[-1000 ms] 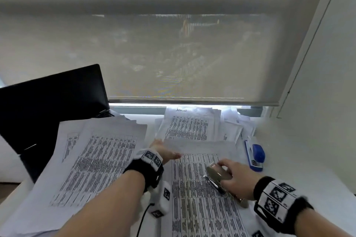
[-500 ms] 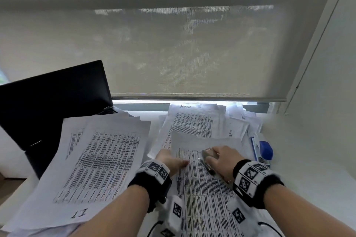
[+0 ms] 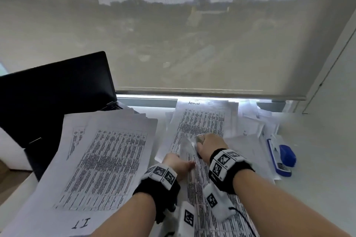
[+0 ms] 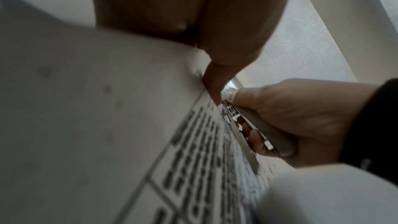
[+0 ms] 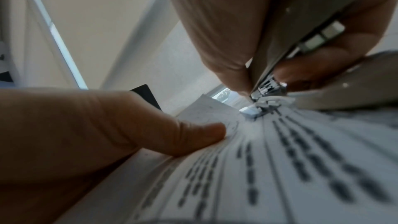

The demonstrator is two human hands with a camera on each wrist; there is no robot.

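Right hand: grip closed tight round a silver stapler, with the fingers curled over its top arm. In the left wrist view the fingertips wrap underneath its base. The stapler sits at the middle of the desk, with its nose pointing far and left. It meets the far left corner of the printed sheets.

In the right wrist view the stapler has its metal nose down at the sheets' edge. Cannot tell whether the paper is fully inside its mouth.

Left hand: just to the left of the right hand, nearly touching it. Its grip is narrow, pinching the same sheets at their left edge, and the thumb is pressed flat on the top page. The fingers below are hidden. The corner between the two hands is lifted off the desk and curls upward.

Surroundings:
- A blue stapler lies to the right on loose pages, well apart from the hands.
- A fanned paper pile lies to the left, with "I.T" handwritten on its near margin.
- A second stack lies on the far side of the hands, against the window sill.
- A black laptop stands open at the far left, and the left pile partly covers its base.
- A roller blind is drawn down over the window behind the desk.
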